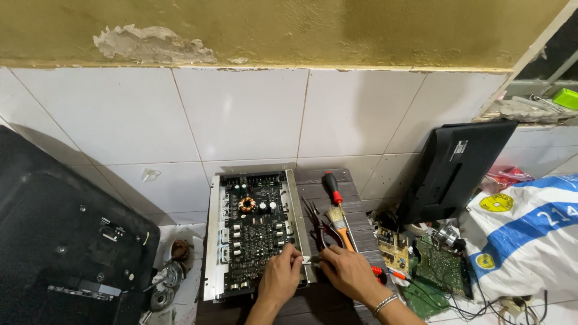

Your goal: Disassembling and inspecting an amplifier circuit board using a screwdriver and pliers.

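Head view: my left hand (280, 278) and right hand (348, 272) meet at the right rail of the opened amplifier chassis (253, 232) on the dark table (355, 210), fingertips pinched together on a small metal piece (311, 260); paintbrush (339, 224) and red screwdriver (332, 188) lie alongside

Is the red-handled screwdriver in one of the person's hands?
No. The red-handled screwdriver lies on the dark wooden table by the wall, while the left hand and right hand work near the black circuit board.
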